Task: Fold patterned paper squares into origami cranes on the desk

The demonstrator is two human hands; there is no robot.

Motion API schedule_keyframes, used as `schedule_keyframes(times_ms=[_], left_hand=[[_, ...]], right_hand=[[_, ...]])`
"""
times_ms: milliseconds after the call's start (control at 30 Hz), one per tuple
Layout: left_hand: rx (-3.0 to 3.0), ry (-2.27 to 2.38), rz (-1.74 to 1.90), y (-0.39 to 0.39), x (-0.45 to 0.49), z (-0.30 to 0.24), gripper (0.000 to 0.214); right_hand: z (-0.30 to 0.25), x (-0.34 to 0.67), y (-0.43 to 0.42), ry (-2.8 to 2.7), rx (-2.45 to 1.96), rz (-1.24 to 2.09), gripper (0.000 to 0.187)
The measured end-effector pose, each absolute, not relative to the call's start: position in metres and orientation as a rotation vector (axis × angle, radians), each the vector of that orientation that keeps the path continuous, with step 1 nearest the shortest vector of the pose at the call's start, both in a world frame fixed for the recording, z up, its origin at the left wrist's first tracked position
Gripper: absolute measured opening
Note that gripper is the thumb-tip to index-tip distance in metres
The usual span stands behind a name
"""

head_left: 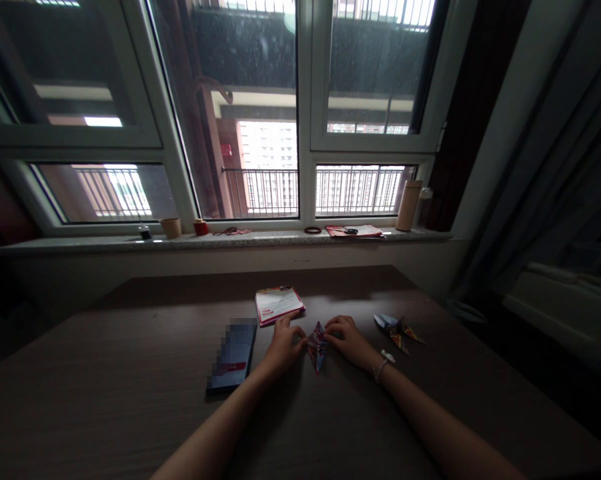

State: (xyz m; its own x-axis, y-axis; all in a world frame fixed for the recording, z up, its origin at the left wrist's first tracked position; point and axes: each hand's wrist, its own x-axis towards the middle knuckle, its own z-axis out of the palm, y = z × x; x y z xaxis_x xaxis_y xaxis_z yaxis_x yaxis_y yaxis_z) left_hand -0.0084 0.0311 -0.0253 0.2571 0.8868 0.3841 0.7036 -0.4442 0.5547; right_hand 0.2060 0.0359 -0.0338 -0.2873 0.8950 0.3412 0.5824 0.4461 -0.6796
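A small folded piece of colourful printed paper (317,348), shaped like a narrow diamond, stands on the table between my hands. My left hand (285,345) pinches its left edge with thumb and fingers. From the other side my right hand (347,338), with a pale bracelet at the wrist, pinches the right edge. Left of my left hand lies a phone (233,357), its screen partly blurred. A stack of printed paper sheets (279,305) sits just beyond my left fingertips. Farther right rest folded paper pieces (397,331) with pointed ends, in similar print.
The brown table (130,373) reaches toward a window sill (275,238). Along the sill stand a paper cup (171,228), a red spool-like item (201,227), a dark ring (312,230), flat red-and-white papers (365,231) and a tan bottle (409,207).
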Motion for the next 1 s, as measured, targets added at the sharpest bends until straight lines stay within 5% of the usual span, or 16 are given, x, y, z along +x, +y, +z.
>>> schedule_keyframes(times_ms=[1000], left_hand=[[2.021,1.489,1.04,0.0296,-0.0032,-0.0164,0.011]], right_hand=[[-0.0309,0.2046,0.0331,-2.002,-1.174,0.564,0.011]])
